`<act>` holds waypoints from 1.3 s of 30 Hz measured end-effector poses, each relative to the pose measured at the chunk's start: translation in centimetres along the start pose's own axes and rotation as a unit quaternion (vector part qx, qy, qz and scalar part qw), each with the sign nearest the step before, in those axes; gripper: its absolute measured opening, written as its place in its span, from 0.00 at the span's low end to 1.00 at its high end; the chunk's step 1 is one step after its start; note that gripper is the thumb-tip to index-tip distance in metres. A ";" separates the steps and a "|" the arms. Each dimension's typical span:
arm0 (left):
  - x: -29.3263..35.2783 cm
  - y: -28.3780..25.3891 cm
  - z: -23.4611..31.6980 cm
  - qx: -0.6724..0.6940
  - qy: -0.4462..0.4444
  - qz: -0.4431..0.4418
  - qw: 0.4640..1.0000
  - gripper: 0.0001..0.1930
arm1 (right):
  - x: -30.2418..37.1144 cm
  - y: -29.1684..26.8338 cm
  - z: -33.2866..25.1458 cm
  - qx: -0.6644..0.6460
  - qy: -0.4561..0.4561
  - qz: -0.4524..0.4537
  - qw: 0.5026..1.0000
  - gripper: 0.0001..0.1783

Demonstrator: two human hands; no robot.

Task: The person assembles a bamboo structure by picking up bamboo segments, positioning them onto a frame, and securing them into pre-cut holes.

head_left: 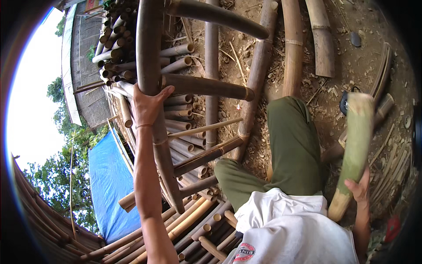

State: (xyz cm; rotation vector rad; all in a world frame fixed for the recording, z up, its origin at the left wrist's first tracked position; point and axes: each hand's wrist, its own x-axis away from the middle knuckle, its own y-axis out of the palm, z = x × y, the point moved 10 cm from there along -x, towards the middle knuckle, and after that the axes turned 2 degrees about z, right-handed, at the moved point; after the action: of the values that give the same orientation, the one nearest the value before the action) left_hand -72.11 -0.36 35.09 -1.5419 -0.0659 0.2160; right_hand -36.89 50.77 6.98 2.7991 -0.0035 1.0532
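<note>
Green bamboo piece point(355, 145) well apart from frame rail point(149, 44).

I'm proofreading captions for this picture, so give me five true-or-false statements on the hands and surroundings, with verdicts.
1. The left hand is on the bamboo frame. True.
2. The right hand is empty. False: it holds a thick green bamboo piece.
3. The person's trousers are green. True.
4. The tarp is red. False: the tarp is blue.
5. The bamboo frame is to the left of the green bamboo piece. True.
</note>
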 end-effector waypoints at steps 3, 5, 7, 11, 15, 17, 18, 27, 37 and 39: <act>-0.4 0.5 1.0 -0.023 -0.004 0.010 1.000 0.38 | -4.7 7.4 -7.9 -0.103 -0.052 -0.099 0.988 0.54; 0.3 0.1 1.6 -0.024 -0.014 0.004 1.000 0.37 | -6.7 11.4 -12.2 -0.036 -0.163 -0.137 0.976 0.57; 0.6 -0.4 1.4 -0.049 -0.028 0.005 0.998 0.38 | -8.2 15.8 -14.1 0.007 -0.201 -0.182 0.963 0.60; 0.8 -0.1 0.2 -0.023 -0.053 -0.010 0.998 0.44 | -11.2 23.9 -16.3 0.099 -0.167 -0.214 0.957 0.61; 0.4 -0.1 0.3 -0.046 -0.046 -0.005 0.998 0.41 | -13.6 28.7 -17.0 0.124 -0.134 -0.219 0.958 0.61; 0.8 0.0 0.9 -0.055 -0.050 -0.001 0.997 0.37 | -13.6 29.4 -17.5 0.118 -0.149 -0.220 0.957 0.61; 0.6 -0.2 1.4 -0.056 -0.049 -0.003 0.997 0.36 | -13.3 29.3 -17.7 0.101 -0.161 -0.191 0.963 0.60; -1.6 3.2 -1.3 0.230 -0.104 -0.258 0.933 0.33 | -13.8 22.5 -21.2 -0.045 -0.246 -0.144 0.957 0.54; -2.5 3.2 -1.2 0.203 -0.068 -0.245 0.946 0.28 | -28.4 15.9 -33.1 0.183 -0.214 0.123 0.952 0.53; -2.1 3.2 -0.9 0.205 -0.068 -0.240 0.946 0.28 | -27.6 18.6 -32.6 0.291 -0.215 0.091 0.928 0.56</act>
State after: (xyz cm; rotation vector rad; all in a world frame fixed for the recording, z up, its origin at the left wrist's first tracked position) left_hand -74.33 -1.58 32.12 -1.0553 -0.4735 -0.0527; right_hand -80.09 35.62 15.70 3.5813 -0.0010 0.4918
